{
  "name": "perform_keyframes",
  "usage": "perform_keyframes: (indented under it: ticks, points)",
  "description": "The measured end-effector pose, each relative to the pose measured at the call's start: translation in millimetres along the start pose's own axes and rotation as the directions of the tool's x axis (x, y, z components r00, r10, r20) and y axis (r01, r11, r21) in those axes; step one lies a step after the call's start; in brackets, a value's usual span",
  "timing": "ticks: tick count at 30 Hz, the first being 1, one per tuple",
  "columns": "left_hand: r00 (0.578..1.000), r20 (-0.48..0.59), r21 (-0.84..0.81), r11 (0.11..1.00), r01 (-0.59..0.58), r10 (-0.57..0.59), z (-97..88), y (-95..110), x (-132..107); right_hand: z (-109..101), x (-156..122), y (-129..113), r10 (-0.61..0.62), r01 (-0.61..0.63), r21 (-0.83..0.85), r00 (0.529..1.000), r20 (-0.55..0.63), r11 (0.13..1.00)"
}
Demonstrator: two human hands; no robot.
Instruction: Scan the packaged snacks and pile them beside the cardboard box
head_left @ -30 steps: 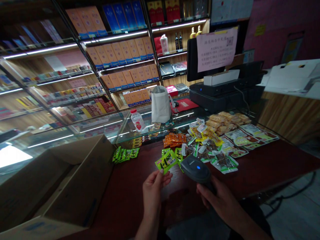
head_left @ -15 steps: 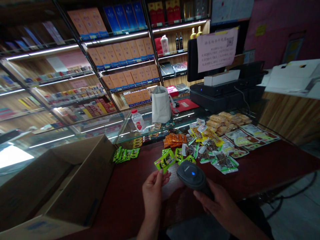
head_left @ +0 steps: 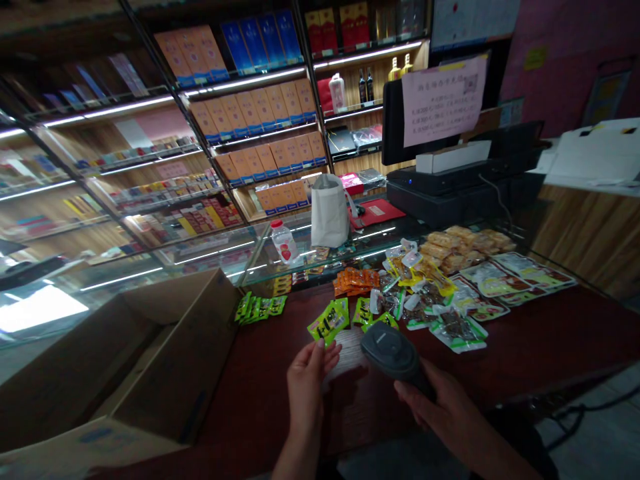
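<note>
Between thumb and fingers, my left hand (head_left: 311,370) pinches a small green snack packet (head_left: 327,324) by its lower end, above the dark red table (head_left: 260,380). My right hand (head_left: 440,400) is wrapped round the handle of a grey barcode scanner (head_left: 393,350), whose head points toward the packet. Behind the scanner lie a few more green packets (head_left: 363,311). A row of green packets (head_left: 260,309) sits to the left, near the box. Orange packets (head_left: 356,281) lie farther back, beside a heap of clear, yellow and green snack bags (head_left: 425,293).
An open cardboard box (head_left: 165,360) stands at left. On the glass counter (head_left: 257,257) are a bottle with a red cap (head_left: 284,243) and a white bag (head_left: 329,213). Beige packs (head_left: 457,247) and flat pouches (head_left: 500,280) lie at right, before a monitor (head_left: 393,123) and black cash drawer (head_left: 425,197).
The view has shifted slightly, so the scene sits a little farther right. A blue light on the scanner has gone out. Both hands keep their holds.
</note>
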State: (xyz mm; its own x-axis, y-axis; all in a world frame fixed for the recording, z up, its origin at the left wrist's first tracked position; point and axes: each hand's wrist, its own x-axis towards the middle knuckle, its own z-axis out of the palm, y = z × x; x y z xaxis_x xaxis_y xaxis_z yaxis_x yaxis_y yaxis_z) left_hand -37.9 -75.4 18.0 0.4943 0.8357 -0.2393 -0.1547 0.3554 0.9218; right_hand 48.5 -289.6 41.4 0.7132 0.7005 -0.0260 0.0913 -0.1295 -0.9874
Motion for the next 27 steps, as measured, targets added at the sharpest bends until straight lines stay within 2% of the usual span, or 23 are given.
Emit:
perform_keyframes:
  ticks: [3,6,11,14,20,27]
  points:
    - [0.994,-0.092,-0.113,0.993,0.041,-0.051,-13.1,10,24,-2,1,6,0.017,-0.017,-0.003,1.000,0.000,1.000]
    - [0.978,-0.196,-0.225,0.974,0.020,-0.065,-27.1,26,63,-3,1,11,0.051,-0.052,0.022,0.999,0.019,0.998]
    - [0.938,-0.322,-0.271,0.962,0.038,-0.128,-39.0,55,131,-1,-2,16,0.062,-0.063,0.038,0.998,0.026,0.997]
    - [0.910,-0.383,-0.272,0.961,0.052,-0.158,-41.0,63,159,-1,-5,19,0.074,-0.074,0.031,0.997,-0.007,0.997]
    - [0.881,-0.446,-0.251,0.967,0.046,-0.158,-42.2,61,182,-7,-7,22,0.076,-0.073,0.042,0.996,-0.055,0.996]
    - [0.892,-0.439,-0.153,0.987,0.045,-0.109,-42.9,64,180,-8,-6,24,0.089,-0.088,0.033,0.995,-0.038,0.996]
